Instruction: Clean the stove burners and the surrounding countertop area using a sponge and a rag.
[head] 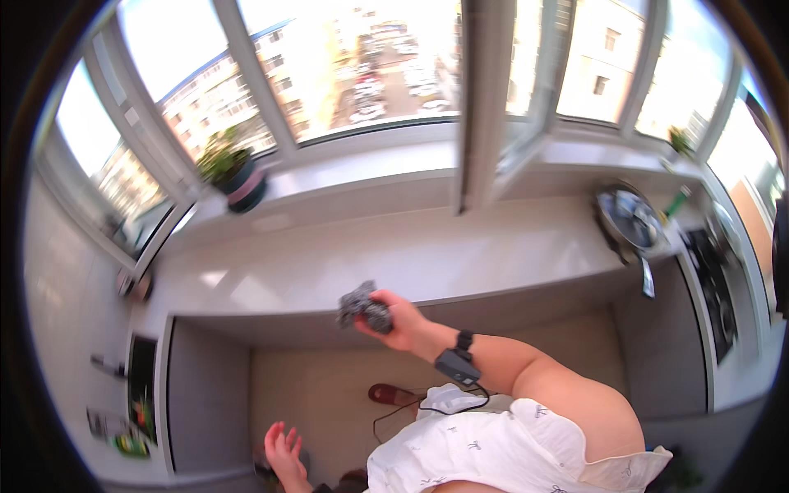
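Observation:
A crumpled dark grey cloth is bunched in the fingers of my right hand. That hand is over the front edge of a white countertop, and part of the cloth overlaps the counter's edge in the picture. Whether it touches the surface I cannot tell. Around my right wrist is a black strap with a dark device, from which a thin cable hangs. My left hand is low on the left, away from the counter, its fingers apart and nothing in them.
A potted plant stands at the windowsill on the left. An open window sash juts over the counter. A metal pan with things in it lies at the right, its handle past the edge, near a stove.

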Motion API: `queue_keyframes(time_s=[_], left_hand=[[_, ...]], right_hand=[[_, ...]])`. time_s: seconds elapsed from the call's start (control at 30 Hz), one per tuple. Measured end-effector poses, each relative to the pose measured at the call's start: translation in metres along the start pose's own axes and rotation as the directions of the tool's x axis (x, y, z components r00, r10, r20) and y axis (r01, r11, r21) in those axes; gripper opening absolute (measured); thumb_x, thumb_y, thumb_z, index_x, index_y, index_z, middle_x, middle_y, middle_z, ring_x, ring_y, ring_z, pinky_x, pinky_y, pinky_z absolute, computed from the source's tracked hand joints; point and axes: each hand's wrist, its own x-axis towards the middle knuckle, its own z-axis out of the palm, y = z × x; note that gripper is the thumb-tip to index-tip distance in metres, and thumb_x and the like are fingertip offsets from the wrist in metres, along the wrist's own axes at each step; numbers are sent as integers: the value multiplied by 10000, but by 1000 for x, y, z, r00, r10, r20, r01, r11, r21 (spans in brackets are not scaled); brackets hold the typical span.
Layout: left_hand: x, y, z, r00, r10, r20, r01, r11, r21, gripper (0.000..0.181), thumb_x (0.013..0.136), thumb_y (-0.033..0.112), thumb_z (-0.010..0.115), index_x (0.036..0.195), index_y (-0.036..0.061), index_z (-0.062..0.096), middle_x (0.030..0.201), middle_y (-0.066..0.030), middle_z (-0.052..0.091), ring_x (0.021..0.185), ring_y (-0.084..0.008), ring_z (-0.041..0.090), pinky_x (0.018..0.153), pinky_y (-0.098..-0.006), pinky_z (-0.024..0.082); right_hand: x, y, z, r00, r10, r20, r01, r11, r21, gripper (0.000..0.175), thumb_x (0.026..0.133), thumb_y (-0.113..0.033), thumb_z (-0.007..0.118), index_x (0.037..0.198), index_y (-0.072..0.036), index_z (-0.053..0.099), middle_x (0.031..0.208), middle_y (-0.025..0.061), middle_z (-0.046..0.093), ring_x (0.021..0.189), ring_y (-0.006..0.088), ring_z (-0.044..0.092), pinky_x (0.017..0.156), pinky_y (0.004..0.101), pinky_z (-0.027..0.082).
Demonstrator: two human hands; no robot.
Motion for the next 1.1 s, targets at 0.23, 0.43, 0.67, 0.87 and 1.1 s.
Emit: queue_keyframes(time_s=[0.23, 0.43, 0.67, 0.87, 1.1], left_hand=[[38, 9, -164, 891, -15, -453, -70, 983, -171, 257, 913, 92, 465, 1160, 37, 509, 1144, -81, 568, 925, -202, 608, 764, -320, 507], [19, 0, -218, 645, -214, -734, -135, 913, -384, 235, 905, 119, 468, 1120, 51, 535, 1087, -89, 603, 903, -206, 610, 756, -344, 513], [175, 27, -307, 636, -253, -729, -223, 845, -487, 231, 897, 108, 489, 1116, 50, 531, 1068, -96, 618, 879, -204, 617, 745, -351, 516], [328, 94, -387, 772, -204, -602, -145, 866, -479, 230, 899, 93, 483, 1119, 47, 535, 1084, -100, 610, 910, -212, 616, 772, -352, 515], [506, 123, -404, 882, -190, -431, -150, 754, -640, 200, 871, 106, 505, 1054, 51, 564, 991, -67, 605, 884, -184, 607, 750, -340, 518]], right_hand=[[176, 170, 132, 922, 384, 58, -363, 906, -218, 246, 868, -206, 500, 1010, -6, 526, 935, 128, 615, 847, 249, 611, 750, 375, 549], [286, 315, 247, 856, 508, 96, -389, 756, -527, 209, 883, -186, 502, 996, -12, 516, 922, 122, 603, 805, 235, 611, 724, 368, 546], [426, 467, 326, 909, 409, 79, -286, 751, -595, 200, 879, -161, 512, 995, 2, 512, 893, 123, 610, 768, 241, 619, 674, 358, 554], [561, 563, 385, 888, 436, 148, -78, 459, -885, 131, 824, -122, 554, 887, -7, 570, 777, 75, 597, 647, 176, 588, 533, 303, 490], [803, 646, 491, 323, 715, 620, 915, -404, -11, 381, 779, -246, 572, 1070, 0, 589, 1049, 213, 606, 966, 387, 563, 862, 441, 452]])
